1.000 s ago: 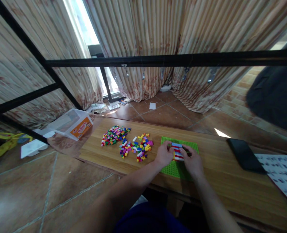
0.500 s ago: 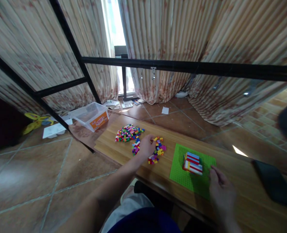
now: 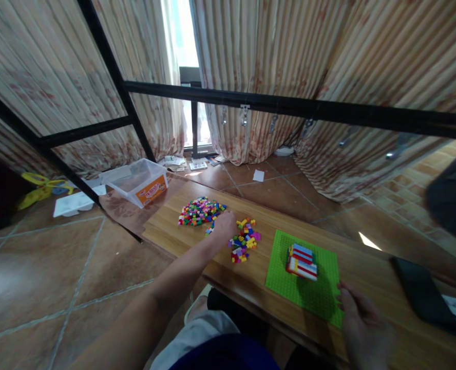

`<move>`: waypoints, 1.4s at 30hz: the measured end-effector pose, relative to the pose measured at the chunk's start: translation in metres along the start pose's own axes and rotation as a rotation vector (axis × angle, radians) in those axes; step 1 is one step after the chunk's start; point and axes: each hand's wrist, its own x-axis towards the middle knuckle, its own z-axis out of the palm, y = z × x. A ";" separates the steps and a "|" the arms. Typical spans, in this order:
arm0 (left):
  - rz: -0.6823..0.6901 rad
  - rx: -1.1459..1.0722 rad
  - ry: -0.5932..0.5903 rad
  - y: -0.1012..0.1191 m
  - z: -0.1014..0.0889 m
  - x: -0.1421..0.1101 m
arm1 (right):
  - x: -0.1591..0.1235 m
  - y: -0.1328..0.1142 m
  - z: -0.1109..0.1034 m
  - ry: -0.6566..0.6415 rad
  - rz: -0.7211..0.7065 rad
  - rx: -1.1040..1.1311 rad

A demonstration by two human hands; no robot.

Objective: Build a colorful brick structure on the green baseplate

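can see striped build (image 3: 302, 263) approx mid green plate (image 3: 280, 277), on tabletop (image 3: 191, 244). see r hand (image 3: 366, 321) at plate's r edge, fingers part curled; can't tell if gripping anything. see l hand (image 3: 225, 225) down at loose bricks (image 3: 247, 239), fingertips hidden; can't tell opening or hold. see bigger pile (image 3: 199, 211) just left, clear tub (image 3: 126, 180) past tabletop's l end.

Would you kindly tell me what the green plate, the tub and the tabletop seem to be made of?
Green plate: probably moulded plastic, matt-looking, judging by its even colour and regular studs.
Tub: likely thin plastic, smooth and see-through; the floor cloth shows faintly through.
Tabletop: wood or wood-look laminate, with brown grain; which one, I cannot tell.
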 end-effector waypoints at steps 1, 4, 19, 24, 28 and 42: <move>0.000 -0.010 0.017 0.002 -0.004 -0.003 | -0.002 -0.001 0.000 0.000 0.003 -0.002; 0.030 -0.241 0.053 0.012 -0.011 -0.029 | -0.014 -0.009 0.009 -0.040 -0.007 0.047; -0.203 -1.249 -0.467 0.050 0.040 -0.162 | -0.086 -0.023 0.051 -0.454 -0.436 0.162; -0.190 -1.392 -0.537 0.057 0.049 -0.171 | -0.087 -0.014 0.045 -0.425 -0.452 0.090; -0.209 -1.448 -0.577 0.060 0.053 -0.175 | -0.090 -0.014 0.041 -0.444 -0.450 0.079; -0.308 -1.419 -0.607 0.064 0.039 -0.171 | -0.090 -0.027 0.026 -0.429 -0.252 0.097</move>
